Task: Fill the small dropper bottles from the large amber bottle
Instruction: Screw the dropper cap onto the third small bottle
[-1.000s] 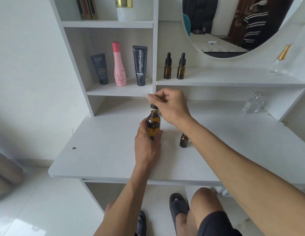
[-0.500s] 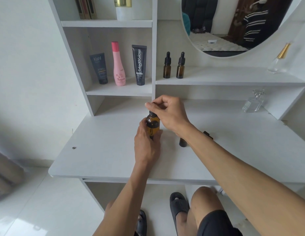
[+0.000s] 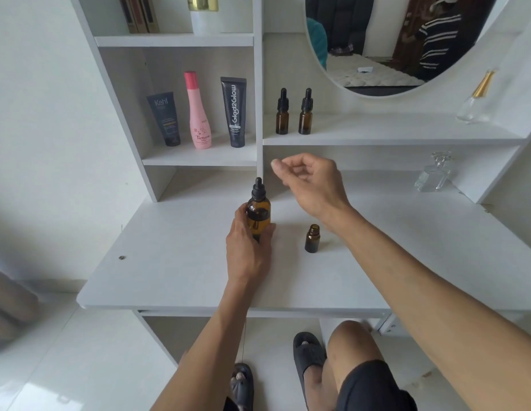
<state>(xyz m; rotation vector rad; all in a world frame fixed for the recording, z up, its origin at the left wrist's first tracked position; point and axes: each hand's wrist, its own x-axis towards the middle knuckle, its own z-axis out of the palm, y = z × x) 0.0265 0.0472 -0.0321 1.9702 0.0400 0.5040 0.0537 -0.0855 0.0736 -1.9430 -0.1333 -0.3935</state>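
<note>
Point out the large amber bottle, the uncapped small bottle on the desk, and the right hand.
large amber bottle [image 3: 259, 210]: head view, on its amber shoulder.
uncapped small bottle [image 3: 312, 241]: head view, on its body.
right hand [image 3: 313, 185]: head view, on the back of the hand.

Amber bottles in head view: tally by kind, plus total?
Large amber bottle, dropper cap on, held by left hand: 1
Small dropper bottles, capped, on shelf: 2
Small bottle, uncapped, on desk: 1
Total: 4
</note>
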